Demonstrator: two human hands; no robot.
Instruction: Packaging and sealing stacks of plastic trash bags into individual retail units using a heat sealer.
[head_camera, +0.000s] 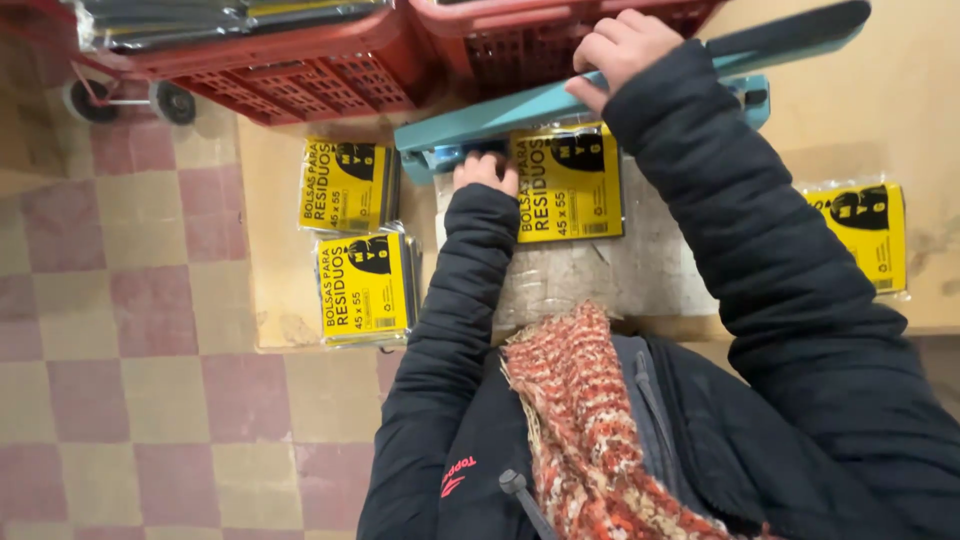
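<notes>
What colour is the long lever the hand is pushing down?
The lever arm under the right hand is teal blue, seen in the head view.

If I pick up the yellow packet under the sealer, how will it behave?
The yellow packet is probably floppy and light: it looks flat and thin. Its glossy plastic wrap may be slippery. It is unlikely to roll. The left hand touches its edge; the right hand grips the sealer arm.

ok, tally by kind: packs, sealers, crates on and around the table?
Yellow packs: 4
Teal sealer: 1
Red crates: 2
Total: 7
</notes>
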